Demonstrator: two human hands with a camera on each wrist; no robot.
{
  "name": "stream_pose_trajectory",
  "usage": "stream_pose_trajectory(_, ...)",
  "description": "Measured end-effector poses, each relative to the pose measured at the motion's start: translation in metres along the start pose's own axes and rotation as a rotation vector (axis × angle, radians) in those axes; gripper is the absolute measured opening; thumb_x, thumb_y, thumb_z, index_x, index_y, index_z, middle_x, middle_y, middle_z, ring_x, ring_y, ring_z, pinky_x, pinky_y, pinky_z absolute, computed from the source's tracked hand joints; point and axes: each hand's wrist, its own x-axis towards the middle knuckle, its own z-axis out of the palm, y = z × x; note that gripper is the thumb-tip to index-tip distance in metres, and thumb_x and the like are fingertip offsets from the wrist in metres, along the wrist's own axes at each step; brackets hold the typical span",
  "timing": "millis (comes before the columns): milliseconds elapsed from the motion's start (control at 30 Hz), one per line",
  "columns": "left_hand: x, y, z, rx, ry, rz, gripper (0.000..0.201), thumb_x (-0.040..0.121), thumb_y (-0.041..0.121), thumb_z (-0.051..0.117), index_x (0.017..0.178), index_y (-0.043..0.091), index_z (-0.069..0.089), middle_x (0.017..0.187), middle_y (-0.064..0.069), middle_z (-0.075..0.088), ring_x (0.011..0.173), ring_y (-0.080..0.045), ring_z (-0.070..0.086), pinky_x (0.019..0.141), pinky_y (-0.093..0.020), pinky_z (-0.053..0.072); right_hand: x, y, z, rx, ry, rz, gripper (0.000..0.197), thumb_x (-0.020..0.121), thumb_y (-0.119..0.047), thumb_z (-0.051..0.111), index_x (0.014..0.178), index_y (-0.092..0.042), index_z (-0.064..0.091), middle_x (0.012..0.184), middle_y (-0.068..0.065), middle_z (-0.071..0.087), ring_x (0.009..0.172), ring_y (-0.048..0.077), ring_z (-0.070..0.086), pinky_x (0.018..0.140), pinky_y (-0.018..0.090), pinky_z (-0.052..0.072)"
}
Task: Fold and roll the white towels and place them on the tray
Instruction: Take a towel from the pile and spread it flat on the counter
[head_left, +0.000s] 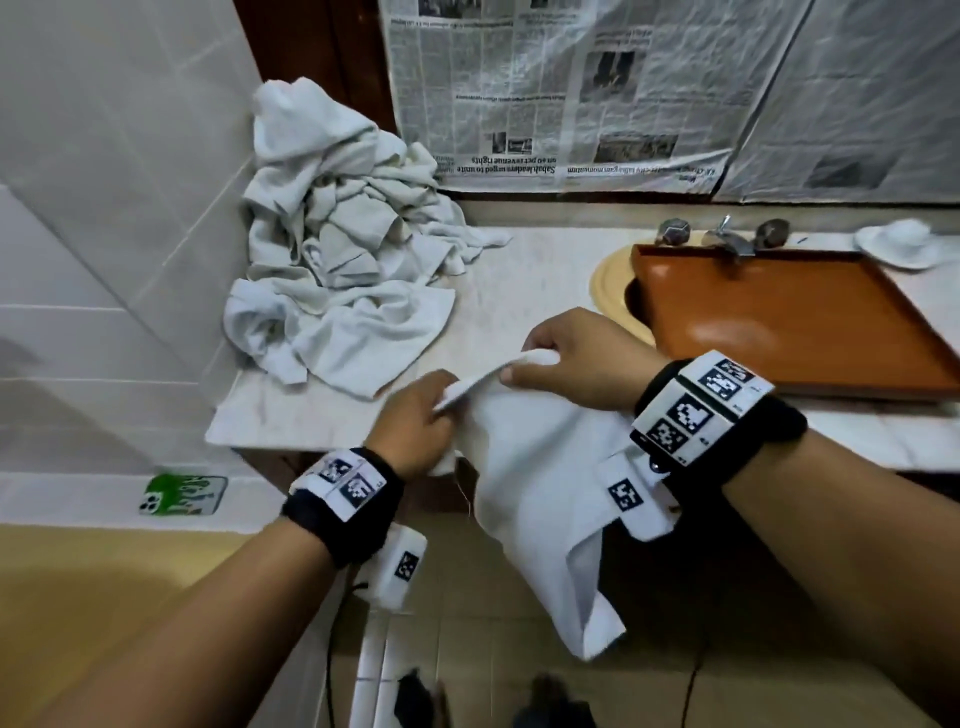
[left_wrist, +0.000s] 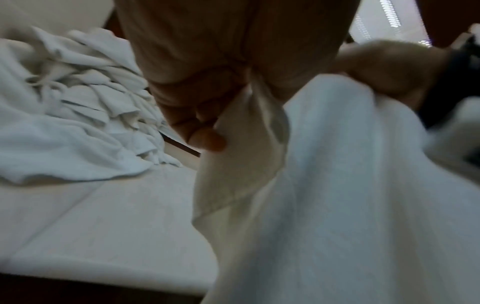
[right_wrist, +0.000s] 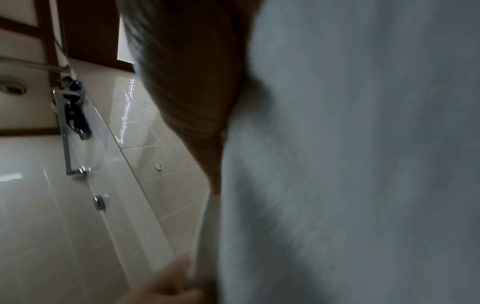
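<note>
Beyond our left fingers the pile (head_left: 337, 244) of towels sits on the counter (head_left: 530, 280). Our left hand (head_left: 415, 421) pinches the top edge of a towel (head_left: 540, 499), which hangs below our fingers past the counter's front. Our right hand (head_left: 576, 358) pinches the same edge beside it. Right of our right fingers lies the tray (head_left: 810, 322).

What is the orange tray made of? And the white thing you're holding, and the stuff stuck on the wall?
The tray looks like polished wood or wood-look plastic: orange-brown, with a glossy glare. The towel held by the left hand and right hand looks like soft cotton cloth: it droops and creases. The wall sheets are newspaper: thin, wrinkled, printed.
</note>
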Motion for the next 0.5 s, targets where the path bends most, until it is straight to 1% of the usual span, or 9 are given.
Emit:
stream_pose_trajectory(67, 0.010, -0.005, -0.015, 0.129, 0.079, 0.036, 0.025, 0.074, 0.014, 0.049, 0.094, 0.018, 0.064, 0.086, -0.005, 0.068, 0.086, -0.028, 0.061, 0.069, -0.027, 0.040, -0.005, 0.012, -0.008, -0.166, -0.046, 0.020, 0.035, 0.079, -0.049, 0.077, 0.070, -0.018, 0.062, 0.066, -0.002, 0.058, 0.063, 0.013, 0.053, 0.053, 0.028, 0.032)
stream_pose_trajectory(133, 0.024, -0.010, -0.027, 0.282, 0.106, 0.077, 0.025, 0.077, 0.006, 0.057, 0.096, 0.018, 0.067, 0.089, -0.006, 0.070, 0.088, -0.030, 0.062, 0.071, -0.031, 0.047, -0.007, 0.030, -0.013, -0.318, -0.074, 0.061, 0.037, 0.080, -0.044, 0.077, 0.064, -0.021, 0.054, 0.063, -0.003, 0.054, 0.065, 0.019, 0.053, 0.050, 0.028, 0.028)
stream_pose_trajectory(167, 0.031, -0.011, -0.031, 0.344, 0.106, 0.094, 0.024, 0.077, 0.005, 0.058, 0.095, 0.019, 0.066, 0.090, -0.006, 0.070, 0.089, -0.031, 0.063, 0.072, -0.034, 0.050, -0.006, 0.041, -0.017, -0.371, -0.063, 0.087, 0.033, 0.081, -0.044, 0.076, 0.068, -0.021, 0.057, 0.069, -0.002, 0.058, 0.073, 0.023, 0.058, 0.052, 0.028, 0.033)
stream_pose_trajectory(233, 0.049, -0.007, -0.032, 0.364, 0.129, 0.097, 0.023, 0.077, 0.005, 0.058, 0.092, 0.019, 0.068, 0.087, -0.008, 0.071, 0.089, -0.034, 0.065, 0.072, -0.041, 0.053, -0.005, 0.071, -0.032, -0.418, -0.016, 0.138, 0.032, 0.082, -0.045, 0.075, 0.089, -0.014, 0.069, 0.090, 0.003, 0.068, 0.092, 0.030, 0.063, 0.067, 0.032, 0.047)
stream_pose_trajectory(267, 0.052, -0.005, -0.036, 0.352, 0.151, 0.077, 0.023, 0.078, 0.004, 0.058, 0.091, 0.019, 0.070, 0.086, -0.009, 0.071, 0.088, -0.034, 0.065, 0.073, -0.042, 0.053, -0.005, 0.086, -0.035, -0.396, 0.009, 0.166, 0.036, 0.082, -0.046, 0.076, 0.092, -0.011, 0.070, 0.091, 0.005, 0.068, 0.092, 0.032, 0.063, 0.068, 0.032, 0.046)
stream_pose_trajectory(367, 0.067, 0.004, -0.042, 0.296, 0.226, -0.025, 0.028, 0.082, 0.001, 0.057, 0.100, 0.012, 0.075, 0.096, -0.015, 0.073, 0.091, -0.034, 0.067, 0.080, -0.039, 0.054, -0.006, 0.126, -0.055, -0.293, 0.082, 0.239, 0.037, 0.081, -0.044, 0.076, 0.073, -0.010, 0.066, 0.071, 0.009, 0.062, 0.069, 0.028, 0.058, 0.051, 0.029, 0.034)
stream_pose_trajectory(400, 0.071, 0.006, -0.047, 0.260, 0.239, -0.078, 0.029, 0.083, 0.000, 0.056, 0.104, 0.010, 0.075, 0.098, -0.017, 0.073, 0.087, -0.034, 0.069, 0.078, -0.037, 0.056, -0.005, 0.134, -0.058, -0.252, 0.129, 0.259, 0.033, 0.081, -0.042, 0.077, 0.071, -0.012, 0.068, 0.070, 0.008, 0.063, 0.067, 0.026, 0.060, 0.049, 0.029, 0.037)
stream_pose_trajectory(433, 0.077, 0.006, -0.051, 0.213, 0.236, -0.126, 0.031, 0.085, 0.000, 0.054, 0.106, 0.009, 0.074, 0.096, -0.018, 0.073, 0.080, -0.033, 0.071, 0.070, -0.034, 0.058, -0.002, 0.142, -0.062, -0.220, 0.183, 0.258, 0.028, 0.080, -0.040, 0.078, 0.070, -0.016, 0.069, 0.070, 0.006, 0.065, 0.068, 0.025, 0.062, 0.052, 0.030, 0.042)
stream_pose_trajectory(500, 0.086, 0.008, -0.056, 0.033, 0.240, -0.225, 0.030, 0.090, -0.001, 0.048, 0.105, 0.008, 0.072, 0.091, -0.018, 0.073, 0.060, -0.028, 0.072, 0.048, -0.028, 0.055, 0.007, 0.153, -0.065, -0.163, 0.274, 0.243, 0.020, 0.081, -0.037, 0.078, 0.068, -0.024, 0.070, 0.070, 0.001, 0.068, 0.067, 0.022, 0.062, 0.058, 0.033, 0.046)
